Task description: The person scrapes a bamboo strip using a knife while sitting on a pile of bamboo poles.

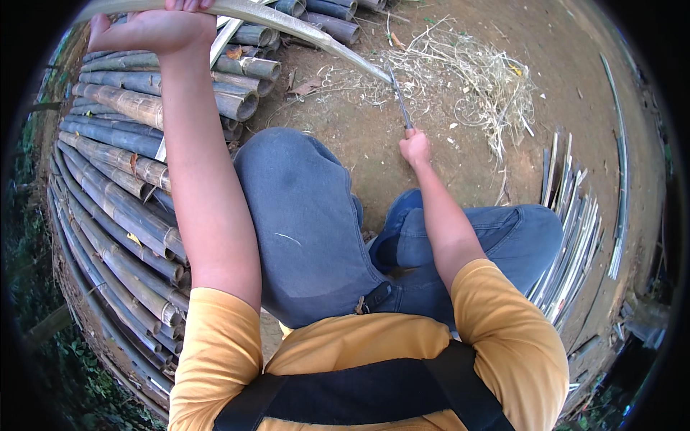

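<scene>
My left hand (pixel 159 32) is raised at the upper left, its fingers closed over a long pale bamboo strip (pixel 287 26). The picture's top edge cuts off part of that grip. From there the strip curves down to the right, and its end meets the blade of a knife (pixel 401 102). Low in front of me, my right hand (pixel 415 147) is closed around the knife's handle, with the thin blade pointing away from me. The strip's end and the blade appear to touch or cross; which lies on top is hard to see.
Stacked bamboo poles (pixel 122 105) fill the left side, close to my left arm and knee. Curly bamboo shavings (pixel 481 82) lie heaped on the dirt ground (pixel 560 100) beyond the knife. Beside my right knee is a bundle of split strips (pixel 571 237); a long thin pole (pixel 619 165) lies farther right.
</scene>
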Motion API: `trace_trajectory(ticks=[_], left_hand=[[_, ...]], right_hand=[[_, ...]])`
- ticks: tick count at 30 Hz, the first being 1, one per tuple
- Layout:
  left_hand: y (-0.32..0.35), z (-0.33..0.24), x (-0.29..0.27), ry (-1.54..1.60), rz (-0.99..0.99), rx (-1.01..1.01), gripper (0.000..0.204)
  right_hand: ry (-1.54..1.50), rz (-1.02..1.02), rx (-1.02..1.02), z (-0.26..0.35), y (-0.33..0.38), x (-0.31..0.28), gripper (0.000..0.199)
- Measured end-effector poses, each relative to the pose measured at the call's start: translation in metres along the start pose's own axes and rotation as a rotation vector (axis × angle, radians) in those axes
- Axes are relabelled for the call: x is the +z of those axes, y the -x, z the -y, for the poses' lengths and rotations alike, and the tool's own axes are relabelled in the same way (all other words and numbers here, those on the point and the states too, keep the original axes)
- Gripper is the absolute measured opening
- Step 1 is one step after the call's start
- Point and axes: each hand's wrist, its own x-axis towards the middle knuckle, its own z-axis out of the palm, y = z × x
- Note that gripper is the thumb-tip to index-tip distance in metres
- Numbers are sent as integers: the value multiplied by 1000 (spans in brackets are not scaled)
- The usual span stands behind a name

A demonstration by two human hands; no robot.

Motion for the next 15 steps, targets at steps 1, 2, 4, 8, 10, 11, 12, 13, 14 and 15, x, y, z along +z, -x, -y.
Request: trace_trajectory(ticks=[1,2,4,8,10,11,12,13,14,15], left_hand=[[5,1,-2,168,-55,-22,58],[3,-2,-4,155,-58,-17,58],[3,-9,-4,-43,-24,14,58],[-3,-5,-1,-237,-131,58,59],[2,-7,-4,-205,-83,29,53],[-1,-15,-17,-164,-48,-5,60],[-6,-21,-35,-123,-12,-40,67],[-8,-21,-47,-68,22,-81,74],[-8,-22,-47,-70,73,-65,70],[-8,-20,-46,-128,11,-25,69]], right_hand=[[34,-1,32,1,1,1,30],[67,-2,64,-2,4,-1,30],[75,12,85,2,10,1,31],[5,45,148,-3,9,5,34],[24,54,208,-16,6,0,35],[46,66,209,-8,8,-6,35],[69,78,209,1,13,-9,35],[59,58,203,3,18,-11,35],[46,35,191,9,22,-13,35],[33,13,178,15,25,-16,35]])
